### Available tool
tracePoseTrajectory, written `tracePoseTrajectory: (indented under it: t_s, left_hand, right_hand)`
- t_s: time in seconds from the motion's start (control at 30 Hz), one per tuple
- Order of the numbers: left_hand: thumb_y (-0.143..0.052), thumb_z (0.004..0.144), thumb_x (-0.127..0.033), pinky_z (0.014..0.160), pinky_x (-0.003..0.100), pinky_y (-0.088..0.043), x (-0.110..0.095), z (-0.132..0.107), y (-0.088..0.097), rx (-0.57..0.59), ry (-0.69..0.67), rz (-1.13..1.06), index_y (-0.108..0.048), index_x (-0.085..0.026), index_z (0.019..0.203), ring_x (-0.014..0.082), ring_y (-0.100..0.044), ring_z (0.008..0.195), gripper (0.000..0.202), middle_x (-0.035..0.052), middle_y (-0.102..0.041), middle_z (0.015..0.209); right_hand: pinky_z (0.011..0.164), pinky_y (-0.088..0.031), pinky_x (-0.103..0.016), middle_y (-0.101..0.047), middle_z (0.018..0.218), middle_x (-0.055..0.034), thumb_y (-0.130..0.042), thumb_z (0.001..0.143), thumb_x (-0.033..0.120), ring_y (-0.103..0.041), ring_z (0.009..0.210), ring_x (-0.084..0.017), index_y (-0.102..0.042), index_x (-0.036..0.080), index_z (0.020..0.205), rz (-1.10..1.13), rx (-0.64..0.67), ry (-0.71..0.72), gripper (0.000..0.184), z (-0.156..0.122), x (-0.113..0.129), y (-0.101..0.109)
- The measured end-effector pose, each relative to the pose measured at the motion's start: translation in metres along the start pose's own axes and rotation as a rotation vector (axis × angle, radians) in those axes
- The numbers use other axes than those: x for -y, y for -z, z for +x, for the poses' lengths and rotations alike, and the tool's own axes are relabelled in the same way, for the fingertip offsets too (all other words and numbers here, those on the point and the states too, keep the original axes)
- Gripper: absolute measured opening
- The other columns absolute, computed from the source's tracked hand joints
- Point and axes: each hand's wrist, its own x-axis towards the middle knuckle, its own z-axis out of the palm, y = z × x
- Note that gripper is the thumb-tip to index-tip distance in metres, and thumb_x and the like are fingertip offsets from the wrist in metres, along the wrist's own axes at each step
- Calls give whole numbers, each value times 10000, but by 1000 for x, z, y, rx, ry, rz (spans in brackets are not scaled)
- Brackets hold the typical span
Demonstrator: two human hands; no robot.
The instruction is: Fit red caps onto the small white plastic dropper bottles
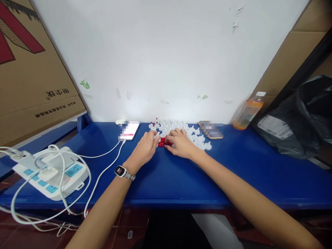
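Note:
My left hand (146,146) is closed, pinching a white nozzle cap (157,135) with its narrow spout pointing up and to the right. My right hand (181,142) is beside it, thumb and fingers bent down at a small heap of red tip caps (161,142). Whether a single red piece is between those fingers is hidden. Behind and to the right of my hands spreads a pile of loose white nozzle caps (199,139). At the pile's far left stand a few nozzle caps with red tips on them (156,122).
The blue table (171,183) meets a white wall. A charging phone (131,130) lies left, another phone (211,130) right. White cables trail from a power strip (55,176) at left. An orange drink bottle (249,110) and black plastic bag (290,121) stand right; a cardboard box (36,76) is left.

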Motion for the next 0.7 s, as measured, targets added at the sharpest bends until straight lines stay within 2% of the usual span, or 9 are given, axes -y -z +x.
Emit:
tracePoseTrajectory:
  t_s: [0.17,0.3,0.4,0.5,0.6,0.7]
  left_hand:
    - [-251,1050,-434,945,417,-481,-4,-1,-2,38,16,-67,-452,-190,1153,238,-577,1058,333,110,-584,1133]
    - [-276,1043,-447,975,442,-470,-7,-1,-2,46,-5,-66,-457,-198,1126,248,-552,1101,318,101,-581,1152]
    - [-342,1025,-462,959,451,-481,-9,-2,-1,50,-23,-50,-457,-191,1138,258,-550,1091,316,107,-574,1151]
    - [-354,1024,-436,950,457,-489,-11,-3,0,66,-47,-37,-453,-177,1183,261,-553,1081,320,120,-562,1159]
    - [-342,1030,-402,933,452,-498,-14,-3,-1,86,-60,-41,-449,-170,1230,256,-564,1053,324,120,-558,1137]
    - [-351,1029,-387,936,448,-501,-16,-3,-3,90,-75,-59,-439,-173,1260,254,-566,1057,328,118,-553,1139]
  right_hand:
    - [854,-308,-399,-633,1001,-90,-586,934,315,-491,996,-254,-677,202,928,-59,63,5,145,2,2,-5]
    - [878,-314,-409,-652,949,-77,-570,936,288,-510,977,-241,-661,191,879,21,22,-6,144,1,1,-3]
    - [885,-354,-394,-687,895,-42,-575,927,304,-563,927,-214,-665,202,870,307,-135,-114,147,2,-1,1]
    - [743,-423,-324,-701,831,-26,-615,896,386,-607,788,-179,-678,201,882,703,-285,-273,196,4,-2,0]
    - [655,-448,-295,-697,772,-29,-705,813,461,-615,705,-164,-684,187,834,1017,-325,-336,276,7,-1,-5]
    - [630,-470,-287,-693,733,-25,-769,733,510,-610,657,-152,-688,183,799,1198,-316,-360,343,10,2,-9]
